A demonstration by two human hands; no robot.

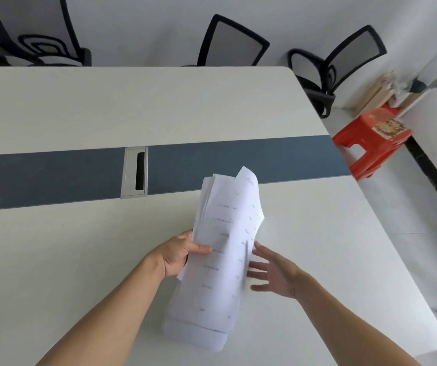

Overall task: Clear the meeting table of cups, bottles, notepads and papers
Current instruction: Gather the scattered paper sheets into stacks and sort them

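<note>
A sheaf of white papers [220, 249] with faint printed lines is held above the white meeting table [66, 260], curved lengthwise, its far end over the table's blue strip. My left hand [179, 253] grips the sheaf's left edge, thumb on top. To the right of the sheaf is my right hand [275, 273], fingers spread, its fingertips at or just short of the paper's right edge. No cups, bottles or notepads are in view.
A blue strip [238, 162] crosses the table, with a grey cable hatch [135, 171] in it. Three black mesh chairs [233, 40] stand along the far side. A red plastic stool [370, 138] is on the floor past the table's right end.
</note>
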